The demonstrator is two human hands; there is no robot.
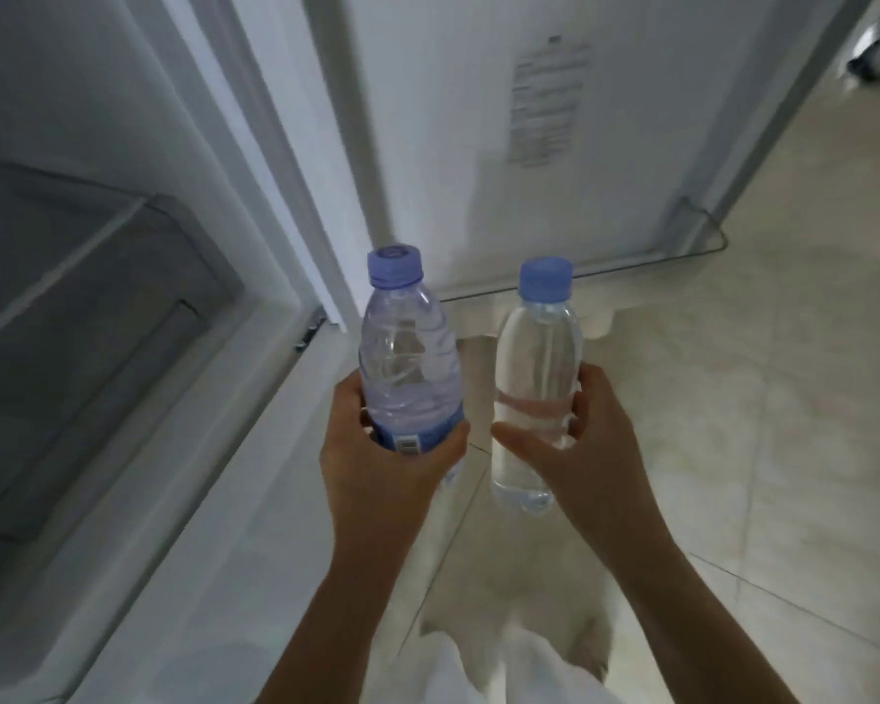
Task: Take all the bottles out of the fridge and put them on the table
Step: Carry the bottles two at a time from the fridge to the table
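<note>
Two clear plastic bottles are held upright in front of the open fridge (123, 307), one in each hand, over the pale tiled floor (783, 398). The labelled bottle (407, 358) is gripped by the left hand (382, 470) around its lower part — the thumb is curled across the blue label band and the fingers are wrapped round the far side, where only their tips can be seen. The plain bottle (534, 388) is gripped by the right hand (590, 449) at mid-height; the thumb is laid across the near side and the fingers are seen through the clear wall, curled round the back. Both bottles are closed with blue caps and are kept close together but apart, with a narrow gap between them. Neither bottle is in contact with the fridge or any surface.

The fridge compartment is seen at the left, with grey drawers inside it. The open fridge door (504, 119) is seen behind the bottles — a printed sticker (547, 101) is fixed to its inner face, its text too blurred to be read. Light-coloured clothing (504, 668) is seen at the lower edge.
</note>
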